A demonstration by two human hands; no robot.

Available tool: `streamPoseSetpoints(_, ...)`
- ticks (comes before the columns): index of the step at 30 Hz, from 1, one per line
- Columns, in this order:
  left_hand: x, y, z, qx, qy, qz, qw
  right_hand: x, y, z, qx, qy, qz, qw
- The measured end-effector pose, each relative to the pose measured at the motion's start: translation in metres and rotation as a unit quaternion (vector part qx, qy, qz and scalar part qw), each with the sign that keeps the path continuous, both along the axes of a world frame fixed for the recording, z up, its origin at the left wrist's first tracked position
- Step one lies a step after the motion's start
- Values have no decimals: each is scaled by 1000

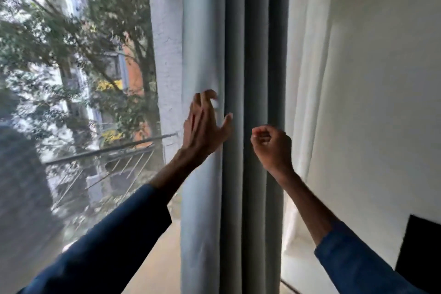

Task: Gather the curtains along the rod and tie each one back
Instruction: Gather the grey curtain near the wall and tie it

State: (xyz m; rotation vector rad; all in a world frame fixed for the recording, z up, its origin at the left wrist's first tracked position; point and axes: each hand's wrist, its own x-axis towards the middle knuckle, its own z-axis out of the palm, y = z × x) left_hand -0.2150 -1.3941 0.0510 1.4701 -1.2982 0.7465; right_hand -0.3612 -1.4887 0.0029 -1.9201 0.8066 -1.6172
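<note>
A grey curtain (235,43) hangs gathered in narrow vertical folds at the right side of the window. My left hand (205,126) lies against its leftmost fold, fingertips hooked into the cloth and thumb spread toward the neighbouring fold. My right hand (272,148) is curled into a fist at the curtain's right edge; whether it holds a fold there I cannot tell. A sheer white curtain (307,83) hangs just right of the grey one. The rod is out of view and no tie-back shows.
The window pane (78,93) fills the left, with trees and a balcony railing (109,150) outside. A white wall (386,79) stands on the right. A dark object (420,246) sits at the lower right corner.
</note>
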Motion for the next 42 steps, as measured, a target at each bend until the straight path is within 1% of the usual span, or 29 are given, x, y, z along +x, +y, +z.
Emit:
streamPoseSetpoints(3,-1,-39,62,-48,-22,21,998,10,-38,53,-37,-3,9,999)
streamPoseSetpoints(7,-1,-72,142,-95,-49,54,993,28,-62,128,-81,10,32,996)
streamPoseSetpoints(9,-1,-82,178,-106,-54,55,991,38,-67,163,-98,11,39,994)
streamPoseSetpoints(15,8,-89,272,-134,-65,46,988,68,-70,277,-188,-10,-1,982)
streamPoseSetpoints(20,19,-82,349,-158,-105,72,979,89,-73,375,-214,-13,-53,975)
streamPoseSetpoints(23,31,-76,387,-170,-134,85,973,102,-81,420,-216,-18,-82,973)
streamPoseSetpoints(26,46,-72,412,-150,-172,102,968,107,-90,446,-235,-2,-110,966)
streamPoseSetpoints(28,62,-70,422,-131,-190,112,967,103,-99,453,-246,-5,-155,957)
streamPoseSetpoints(30,77,-69,427,-111,-204,120,965,92,-107,452,-221,-21,-186,957)
streamPoseSetpoints(32,89,-67,430,-101,-212,120,964,84,-110,447,-189,-41,-189,963)
streamPoseSetpoints(34,93,-65,431,-97,-210,113,966,86,-109,445,-193,-56,-180,963)
streamPoseSetpoints(36,89,-64,432,-99,-206,103,968,96,-104,444,-222,-58,-175,957)
streamPoseSetpoints(38,82,-64,434,-100,-195,95,971,109,-94,441,-272,-57,-171,945)
streamPoseSetpoints(40,76,-65,437,-103,-181,85,974,121,-79,440,-313,-52,-148,937)
streamPoseSetpoints(42,70,-63,440,-99,-170,70,978,133,-63,444,-331,-52,-128,934)
